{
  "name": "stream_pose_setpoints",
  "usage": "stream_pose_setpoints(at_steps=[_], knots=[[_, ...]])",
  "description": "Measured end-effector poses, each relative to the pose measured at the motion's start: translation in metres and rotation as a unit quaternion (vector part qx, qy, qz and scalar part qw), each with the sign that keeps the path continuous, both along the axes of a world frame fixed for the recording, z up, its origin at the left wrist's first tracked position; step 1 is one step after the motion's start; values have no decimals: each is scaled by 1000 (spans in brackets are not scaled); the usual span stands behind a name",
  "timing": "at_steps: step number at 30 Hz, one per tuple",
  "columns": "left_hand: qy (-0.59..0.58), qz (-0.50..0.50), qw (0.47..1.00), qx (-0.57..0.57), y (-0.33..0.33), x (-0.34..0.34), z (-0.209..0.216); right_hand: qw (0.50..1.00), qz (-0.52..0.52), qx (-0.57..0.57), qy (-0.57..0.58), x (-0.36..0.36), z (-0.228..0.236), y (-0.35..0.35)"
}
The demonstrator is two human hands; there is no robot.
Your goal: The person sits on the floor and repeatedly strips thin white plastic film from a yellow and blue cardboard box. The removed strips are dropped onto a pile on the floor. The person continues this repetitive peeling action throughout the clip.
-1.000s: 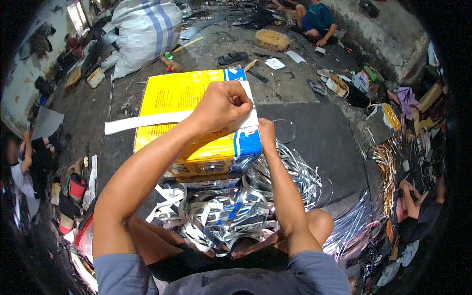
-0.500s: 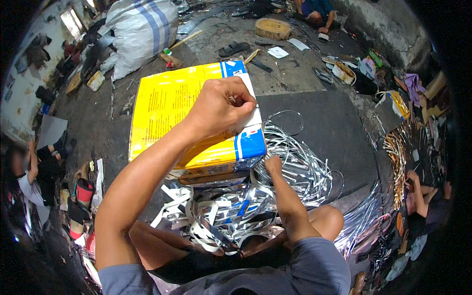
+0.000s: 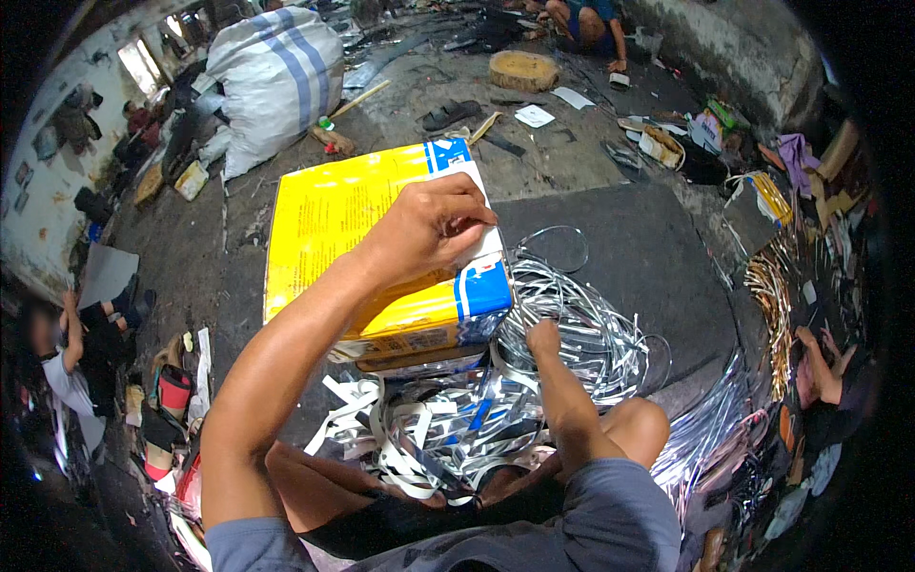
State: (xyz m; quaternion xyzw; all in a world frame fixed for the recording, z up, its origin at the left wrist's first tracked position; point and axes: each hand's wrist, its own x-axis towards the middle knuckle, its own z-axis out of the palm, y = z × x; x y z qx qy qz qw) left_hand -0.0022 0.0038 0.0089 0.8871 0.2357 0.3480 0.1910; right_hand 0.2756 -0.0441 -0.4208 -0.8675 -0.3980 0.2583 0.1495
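A yellow box (image 3: 334,214) with a blue and white band along its right side stands in front of me. My left hand (image 3: 443,224) is closed in a pinch over the box's right edge; what sits between its fingertips is hidden. Lower and to the right, my right hand (image 3: 544,339) is closed, knuckles up, against a tangle of shiny silver strips (image 3: 596,334). Whatever it grips is covered by the fingers. White and silver strips (image 3: 419,429) lie heaped between the box and my crossed legs.
A dark mat (image 3: 620,238) lies under the silver tangle. Beyond the box stand a white woven sack (image 3: 276,86) with blue stripes and a round wooden block (image 3: 522,71). Bundles of gold strips (image 3: 767,305) and silver strips (image 3: 705,429) lie to the right. Other people sit around the edges.
The whole view has shifted slightly, so the box appears lower. My right hand has moved a little away from the box's corner, rightward and toward me. My left hand stays at the box's edge.
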Motion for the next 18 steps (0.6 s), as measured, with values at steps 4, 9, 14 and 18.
stream_pose_setpoints(at_steps=[4,9,14,18], knots=[[6,-39,998,42,3,-4,-2,999,-3,-10,-34,7,-11,-1],[37,-30,997,53,4,-9,-3,999,6,-14,-29,4,2,-3],[42,-45,994,93,2,-7,-1,999,13,-19,-35,16,18,-14],[106,-14,969,223,-5,-17,3,993,-65,15,-101,61,28,-25]])
